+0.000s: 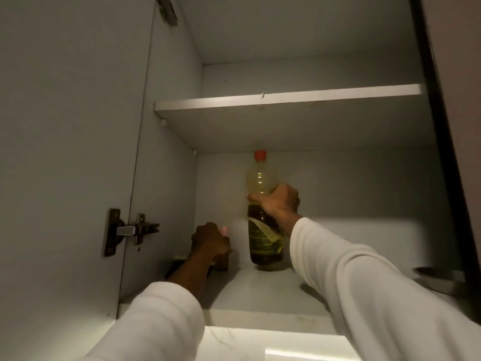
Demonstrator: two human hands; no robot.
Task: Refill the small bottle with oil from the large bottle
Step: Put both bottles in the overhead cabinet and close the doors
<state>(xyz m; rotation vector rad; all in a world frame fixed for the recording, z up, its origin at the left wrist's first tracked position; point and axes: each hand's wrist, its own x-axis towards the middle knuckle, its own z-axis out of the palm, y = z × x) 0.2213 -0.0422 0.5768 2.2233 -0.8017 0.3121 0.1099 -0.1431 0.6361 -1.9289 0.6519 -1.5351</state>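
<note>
Your right hand [279,201] is wrapped around the middle of the large bottle [261,178], fingers curled across its front just above the oil line. That grip sits high enough to steady a tall bottle as you draw it out. The bottle stands upright on the lower shelf [273,290], its red cap [260,155] screwed on. Dark oil fills roughly the lower half, and a yellow label [268,233] is peeling from its side.

Your left hand [209,241] is closed around a much shorter thing to the left, which I take to be the small bottle [222,261]. Only a pinkish top above your knuckles and a brown strip below them show, so how full it is cannot be told. It stands near the large bottle but apart from it.

Both arms reach up into the cupboard, white sleeves [364,282] pushed back from the wrists. The upper shelf [286,97] hangs close over the red cap, so the large bottle probably has to come forward before it can be lifted. At the left the door [65,126] stands open on its metal hinge [130,230]. Pouring has not begun; both bottles have yet to come down.
</note>
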